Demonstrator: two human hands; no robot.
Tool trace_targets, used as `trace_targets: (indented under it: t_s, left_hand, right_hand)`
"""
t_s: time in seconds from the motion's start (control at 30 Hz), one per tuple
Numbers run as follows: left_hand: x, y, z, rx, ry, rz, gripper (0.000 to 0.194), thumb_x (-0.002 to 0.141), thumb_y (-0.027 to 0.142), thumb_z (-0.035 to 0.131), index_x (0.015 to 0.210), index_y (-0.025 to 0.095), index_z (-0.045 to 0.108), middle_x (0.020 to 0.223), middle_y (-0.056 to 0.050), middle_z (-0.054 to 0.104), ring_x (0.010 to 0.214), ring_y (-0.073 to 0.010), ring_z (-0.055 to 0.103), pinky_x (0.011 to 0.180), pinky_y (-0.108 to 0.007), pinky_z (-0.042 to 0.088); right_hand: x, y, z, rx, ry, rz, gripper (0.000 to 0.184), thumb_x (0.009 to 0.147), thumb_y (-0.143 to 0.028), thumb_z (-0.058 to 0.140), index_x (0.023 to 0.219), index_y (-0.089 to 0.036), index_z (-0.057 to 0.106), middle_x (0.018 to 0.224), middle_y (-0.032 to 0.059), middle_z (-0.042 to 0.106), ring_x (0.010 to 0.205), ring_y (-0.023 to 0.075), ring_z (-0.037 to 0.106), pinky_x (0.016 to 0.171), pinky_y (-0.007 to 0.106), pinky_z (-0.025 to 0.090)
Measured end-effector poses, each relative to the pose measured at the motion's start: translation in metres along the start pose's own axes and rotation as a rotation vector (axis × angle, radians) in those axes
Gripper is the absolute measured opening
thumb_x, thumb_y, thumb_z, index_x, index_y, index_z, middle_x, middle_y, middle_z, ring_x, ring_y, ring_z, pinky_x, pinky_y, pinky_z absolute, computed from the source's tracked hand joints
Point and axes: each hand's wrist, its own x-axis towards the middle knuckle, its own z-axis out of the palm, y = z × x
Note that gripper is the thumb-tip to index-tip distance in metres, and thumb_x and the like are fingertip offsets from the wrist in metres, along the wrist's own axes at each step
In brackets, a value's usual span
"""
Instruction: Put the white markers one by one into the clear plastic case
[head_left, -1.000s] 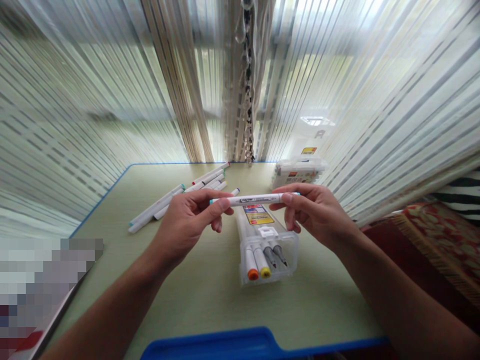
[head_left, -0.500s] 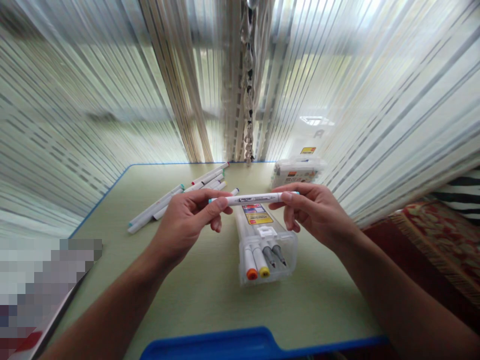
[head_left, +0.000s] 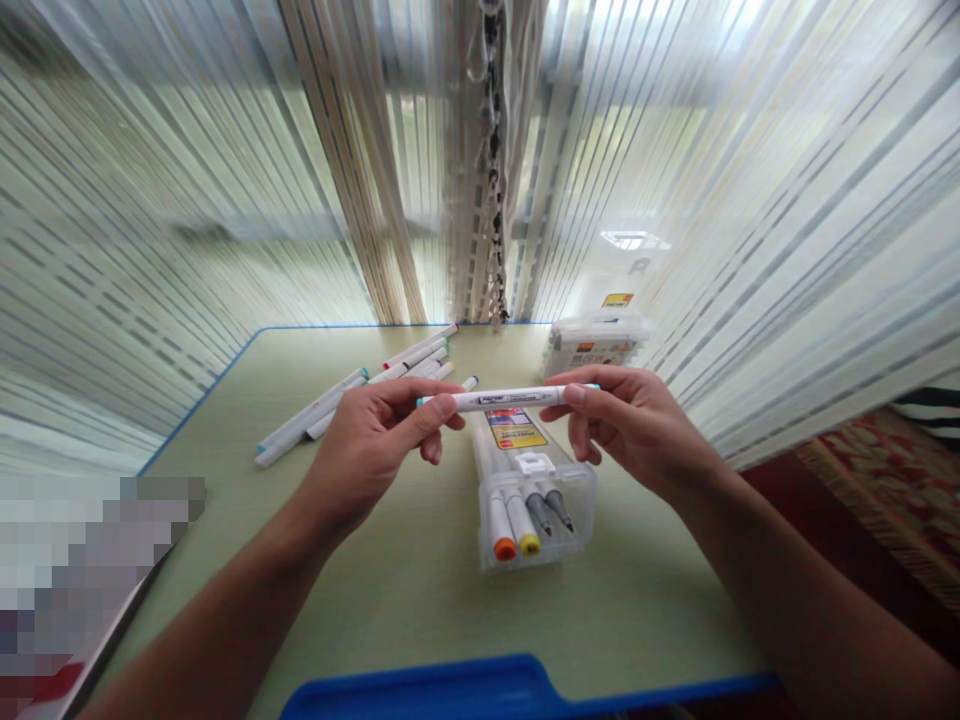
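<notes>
A white marker (head_left: 504, 399) with teal ends is held level above the table between both hands. My left hand (head_left: 375, 445) pinches its left end with thumb and fingers. My right hand (head_left: 630, 425) pinches its right end the same way. Right below the marker lies a clear plastic marker case (head_left: 534, 480) with a yellow and red label, holding several markers whose orange, yellow and grey ends point toward me.
Several loose white markers (head_left: 360, 395) lie on the pale green table (head_left: 390, 590) at the back left. A second marker case (head_left: 596, 345) stands at the back right by the striped curtain (head_left: 750, 230). A blue plastic edge (head_left: 450, 690) runs along the near side.
</notes>
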Motion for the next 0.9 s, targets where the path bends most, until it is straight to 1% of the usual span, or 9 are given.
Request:
trace_targets:
  t_s: [0.33, 0.57, 0.9]
  left_hand:
    - [0.0003, 0.0006, -0.0001, 0.005, 0.009, -0.013, 0.022, 0.081, 0.031, 0.078, 0.095, 0.014, 0.078, 0.073, -0.005, 0.072, 0.051, -0.0092, 0.055, 0.049, -0.023, 0.046]
    - [0.0004, -0.0008, -0.0017, 0.009, -0.018, -0.001, 0.017, 0.083, 0.029, 0.076, 0.095, 0.017, 0.078, 0.074, -0.003, 0.072, 0.052, -0.0076, 0.055, 0.051, -0.021, 0.046]
    - [0.0001, 0.0, -0.0016, 0.017, -0.022, -0.003, 0.019, 0.084, 0.029, 0.076, 0.096, 0.015, 0.078, 0.074, -0.003, 0.071, 0.052, -0.0074, 0.056, 0.051, -0.021, 0.046]
  right_hand:
    - [-0.0002, 0.0002, -0.0001, -0.008, -0.001, -0.002, 0.022, 0.082, -0.032, 0.079, 0.097, -0.016, 0.079, 0.076, 0.007, 0.077, 0.042, 0.0086, 0.06, 0.036, 0.018, 0.044]
    - [0.0, -0.0003, -0.0005, 0.006, -0.012, -0.003, 0.021, 0.082, -0.032, 0.079, 0.097, -0.017, 0.079, 0.076, 0.0068, 0.077, 0.043, 0.0088, 0.061, 0.036, 0.018, 0.044]
    - [-0.0009, -0.0001, -0.0009, 0.013, -0.023, -0.005, 0.019, 0.083, -0.032, 0.079, 0.096, -0.017, 0.079, 0.077, 0.0068, 0.077, 0.043, 0.0087, 0.062, 0.037, 0.017, 0.044]
